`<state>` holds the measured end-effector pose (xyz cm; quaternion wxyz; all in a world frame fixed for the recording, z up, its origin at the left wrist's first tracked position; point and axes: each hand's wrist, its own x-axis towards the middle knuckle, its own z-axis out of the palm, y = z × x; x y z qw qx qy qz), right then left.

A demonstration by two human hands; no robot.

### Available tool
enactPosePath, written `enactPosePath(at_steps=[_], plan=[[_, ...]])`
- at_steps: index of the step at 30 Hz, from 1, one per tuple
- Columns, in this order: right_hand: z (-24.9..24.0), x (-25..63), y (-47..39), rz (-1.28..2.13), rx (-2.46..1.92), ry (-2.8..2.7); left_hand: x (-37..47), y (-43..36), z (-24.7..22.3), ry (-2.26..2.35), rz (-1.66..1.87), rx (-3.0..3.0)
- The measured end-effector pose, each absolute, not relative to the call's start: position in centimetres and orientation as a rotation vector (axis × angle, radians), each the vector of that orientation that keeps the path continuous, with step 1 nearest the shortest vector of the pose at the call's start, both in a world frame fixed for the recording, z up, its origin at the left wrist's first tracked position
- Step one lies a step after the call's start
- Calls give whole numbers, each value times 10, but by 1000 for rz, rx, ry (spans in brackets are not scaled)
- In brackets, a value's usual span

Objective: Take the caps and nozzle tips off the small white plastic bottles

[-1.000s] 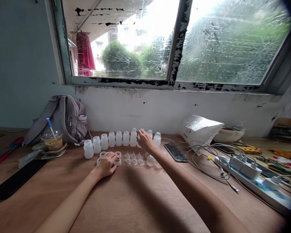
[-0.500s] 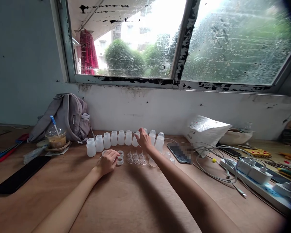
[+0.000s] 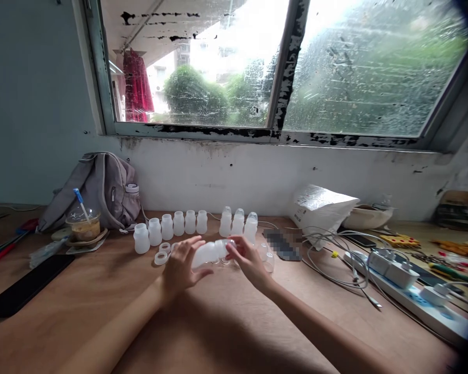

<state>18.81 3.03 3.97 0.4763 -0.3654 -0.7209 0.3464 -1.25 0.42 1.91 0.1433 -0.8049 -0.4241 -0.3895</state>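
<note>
A frosted white baby bottle [image 3: 206,254] lies nearly sideways in the air, low over the table. Its neck end is gripped by the fingers of my right hand [image 3: 251,261]. My left hand [image 3: 180,266] is at its base with thumb and fingers spread apart; whether it touches the bottle I cannot tell. Several open bottles [image 3: 167,227] stand in a row behind my left hand. Three bottles with clear tops [image 3: 238,223] stand farther right. White rings [image 3: 161,258] lie left of my left hand, and clear caps [image 3: 269,262] sit beside my right hand. Other small clear pieces are partly hidden beneath the bottle.
A phone [image 3: 284,245] and tangled cables [image 3: 337,272] lie to the right, by a power strip [image 3: 413,296] and a silvery white bag [image 3: 323,210]. On the left are a backpack [image 3: 101,189], a drink cup [image 3: 83,226] and a flat black object [image 3: 31,283].
My right hand has brought a bottle from the back row toward me and tipped it sideways. My left hand has left the rings and spread open at the bottle's base. The view shifted slightly.
</note>
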Motion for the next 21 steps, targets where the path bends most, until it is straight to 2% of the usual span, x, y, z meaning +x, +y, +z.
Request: enactPosePath(at_steps=[3,5,7,13,21], plan=[[22,191,15,1062,-845,-1689,7,0,14,-1228,-1026,-2480],[14,192,11,1059,-889,-1719,16,-2,7,-1274,-1000,-2507],[10,195,10,922,-961,-1837,21,-4,2,-1275,-981,-2513],[6,204,7,206,-1046,-2136,26,-15,1,-1197,-945,-2640],[15,212,10,-173,-899,-2253,28,-17,-3,-1209,-1029,-2804]])
